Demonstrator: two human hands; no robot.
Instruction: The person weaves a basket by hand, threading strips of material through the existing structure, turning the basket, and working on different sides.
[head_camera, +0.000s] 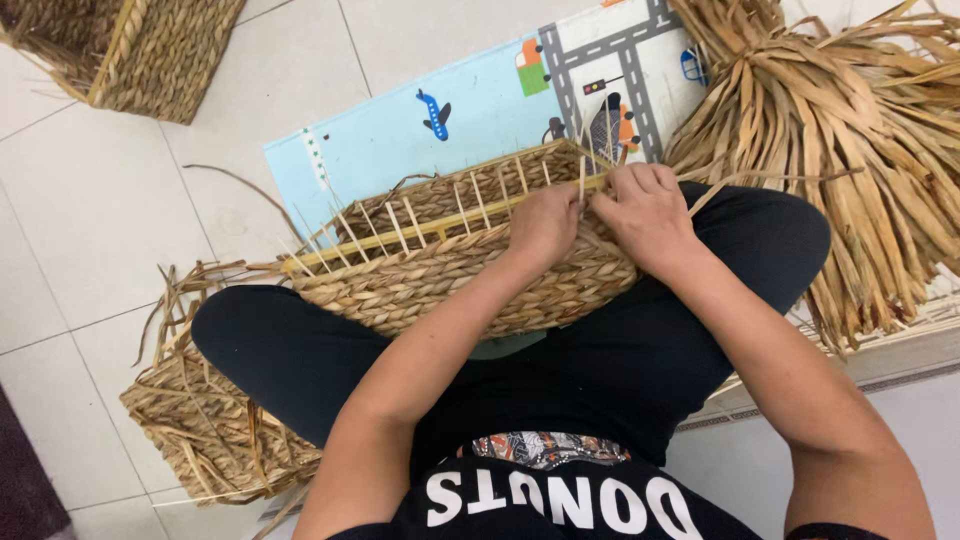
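Fingers (585, 205) of both hands hide behind the woven basket (440, 275) rim.

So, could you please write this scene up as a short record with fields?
setting: person seated cross-legged on a tiled floor
left hand: grips the rim of the half-woven basket lying across the lap
right hand: pinches a strand at the same rim, beside the upright stakes
right of person: pile of dried leaves
under basket: play mat
top left: finished basket
lower left: woven piece
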